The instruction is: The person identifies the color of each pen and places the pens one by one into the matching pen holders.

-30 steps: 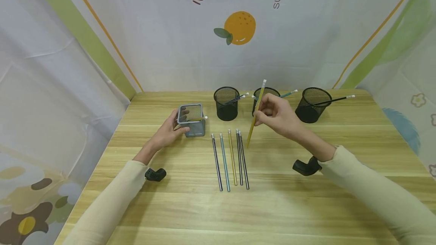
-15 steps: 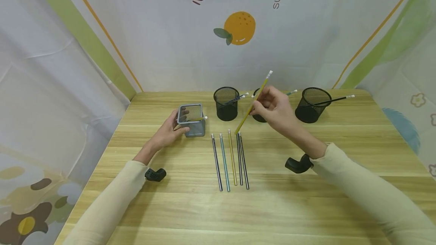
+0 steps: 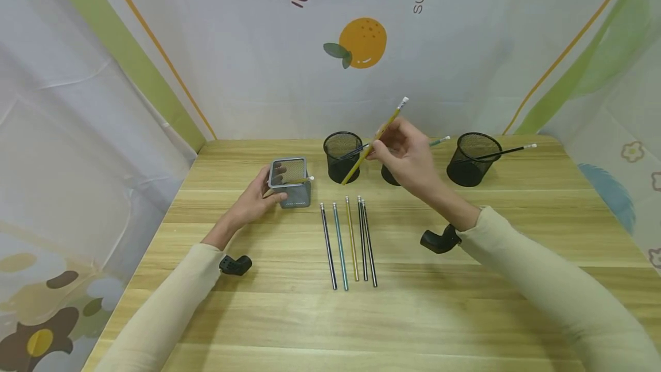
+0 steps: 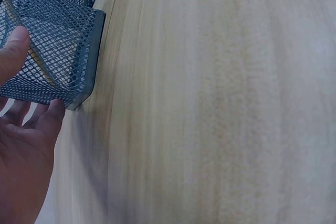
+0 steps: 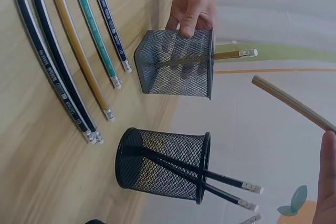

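Note:
My left hand [image 3: 251, 202] holds a square grey mesh pen holder [image 3: 296, 195] at the table's left, thumb in front and fingers behind. One yellow pencil [image 5: 226, 55] leans inside it, eraser end out. Between thumb and fingers of my right hand [image 3: 411, 157] is another yellow pencil [image 3: 356, 166], pinched and slanting, its white eraser up to the right and its lower end down to the left. It hovers before a round black mesh pen holder [image 5: 165, 165] that contains two dark pencils. In the right wrist view the pencil's lower end [image 5: 286, 96] is apart from both holders.
Several pencils lie in a row mid-table: a dark blue one [image 3: 329, 248], a teal one [image 3: 341, 248], a yellow one [image 3: 352, 240] and two black ones [image 3: 369, 245]. Another black holder [image 3: 391, 174] is partly behind my right hand. A third [image 3: 467, 168] tilts at the right.
My right hand has moved left and slightly up with the yellow pencil, whose lower end now points further left. The left hand and its pen holder have stayed in place.

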Motion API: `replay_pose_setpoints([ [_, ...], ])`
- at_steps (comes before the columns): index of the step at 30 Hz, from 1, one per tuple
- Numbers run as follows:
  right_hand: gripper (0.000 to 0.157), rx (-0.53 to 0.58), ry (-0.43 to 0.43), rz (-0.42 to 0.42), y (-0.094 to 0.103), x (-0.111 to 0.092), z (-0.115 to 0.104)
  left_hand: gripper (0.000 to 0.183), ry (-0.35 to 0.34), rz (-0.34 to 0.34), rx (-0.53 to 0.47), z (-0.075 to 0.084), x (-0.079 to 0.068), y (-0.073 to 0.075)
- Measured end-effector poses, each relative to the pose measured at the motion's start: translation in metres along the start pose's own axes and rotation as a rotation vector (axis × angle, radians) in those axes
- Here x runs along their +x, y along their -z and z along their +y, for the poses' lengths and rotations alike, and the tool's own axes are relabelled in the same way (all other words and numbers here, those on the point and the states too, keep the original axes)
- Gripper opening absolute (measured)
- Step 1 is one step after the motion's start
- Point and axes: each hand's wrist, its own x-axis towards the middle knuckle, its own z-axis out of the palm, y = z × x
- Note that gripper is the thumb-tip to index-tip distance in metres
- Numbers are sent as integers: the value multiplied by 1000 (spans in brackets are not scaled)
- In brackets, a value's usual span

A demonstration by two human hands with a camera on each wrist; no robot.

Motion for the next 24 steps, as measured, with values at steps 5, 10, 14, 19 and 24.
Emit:
replay_pose_setpoints([
  [5,14,-5,39,-11,-8,7,4,72,3,0,3,0,0,0],
  [10,12,-15,60,-10,-15,13,9,72,9,0,10,-1,1,1],
  [14,12,10,77,-16,-21,17,11,72,6,1,11,-1,1,0],
  [19,12,23,98,-15,-31,22,14,72,-3,-1,3,-1,1,0],
  [24,12,21,117,-20,-43,27,19,72,1,-1,1,-1,1,1],
])
